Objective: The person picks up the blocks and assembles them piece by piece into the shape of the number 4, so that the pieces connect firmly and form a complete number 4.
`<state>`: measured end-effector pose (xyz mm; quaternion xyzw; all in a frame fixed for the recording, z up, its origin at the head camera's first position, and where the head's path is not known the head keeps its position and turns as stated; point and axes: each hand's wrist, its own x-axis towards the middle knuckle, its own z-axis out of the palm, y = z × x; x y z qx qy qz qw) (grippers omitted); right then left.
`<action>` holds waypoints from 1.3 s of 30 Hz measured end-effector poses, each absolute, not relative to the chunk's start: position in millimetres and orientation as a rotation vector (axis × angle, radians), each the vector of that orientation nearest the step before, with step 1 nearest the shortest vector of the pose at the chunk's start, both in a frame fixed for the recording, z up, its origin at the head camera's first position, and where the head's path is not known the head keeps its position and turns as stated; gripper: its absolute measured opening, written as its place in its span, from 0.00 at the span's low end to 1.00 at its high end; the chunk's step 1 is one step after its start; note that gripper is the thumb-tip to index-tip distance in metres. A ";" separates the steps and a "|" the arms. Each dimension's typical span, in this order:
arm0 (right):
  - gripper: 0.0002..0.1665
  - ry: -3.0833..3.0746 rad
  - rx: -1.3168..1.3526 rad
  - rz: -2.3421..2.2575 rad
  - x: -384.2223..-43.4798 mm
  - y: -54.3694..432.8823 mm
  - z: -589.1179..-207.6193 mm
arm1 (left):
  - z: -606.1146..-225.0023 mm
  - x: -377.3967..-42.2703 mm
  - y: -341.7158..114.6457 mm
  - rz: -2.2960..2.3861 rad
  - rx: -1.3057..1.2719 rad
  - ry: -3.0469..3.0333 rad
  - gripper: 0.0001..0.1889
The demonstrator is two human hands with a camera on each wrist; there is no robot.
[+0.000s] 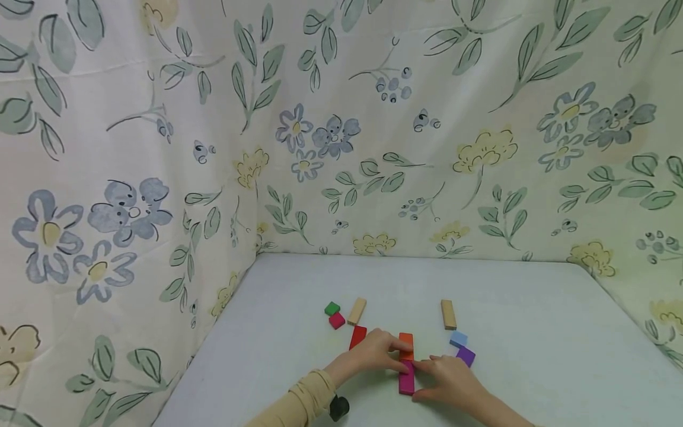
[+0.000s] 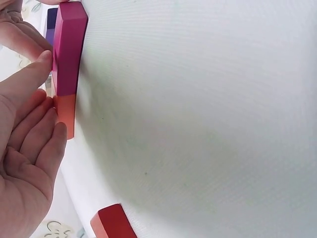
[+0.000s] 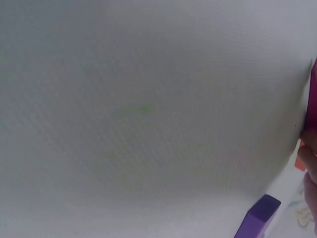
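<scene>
An orange block (image 1: pixel 406 340) and a magenta block (image 1: pixel 407 382) lie end to end in a line on the white table. My left hand (image 1: pixel 373 351) comes in from the left, its fingers reaching the orange block and its thumb lying on the magenta one. On the other side is my right hand (image 1: pixel 450 379), its index finger at the joint between the two blocks and its thumb by the magenta block's near end. The left wrist view shows the left thumb touching the magenta block (image 2: pixel 68 54), with the other fingers beside the orange block (image 2: pixel 65 114).
Left of the line lie a red block (image 1: pixel 358 337), a crimson block (image 1: pixel 337 321), a green block (image 1: pixel 332 308) and a wooden block (image 1: pixel 357 311). To the right are another wooden block (image 1: pixel 448 314), a light blue block (image 1: pixel 458 338) and a purple block (image 1: pixel 466 356). Floral cloth (image 1: pixel 373 178) surrounds the table.
</scene>
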<state>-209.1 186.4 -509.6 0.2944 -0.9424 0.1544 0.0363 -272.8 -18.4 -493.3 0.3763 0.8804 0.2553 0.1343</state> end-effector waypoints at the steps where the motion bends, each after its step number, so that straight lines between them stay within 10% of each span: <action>1: 0.40 -2.893 0.900 0.471 -208.7 186.2 -509.8 | -493.4 -272.7 -18.2 0.731 1.096 2.556 0.23; 39: 0.32 -2.828 0.840 0.600 -208.2 188.5 -500.7 | -490.0 -270.2 -17.3 0.709 1.088 2.550 0.22</action>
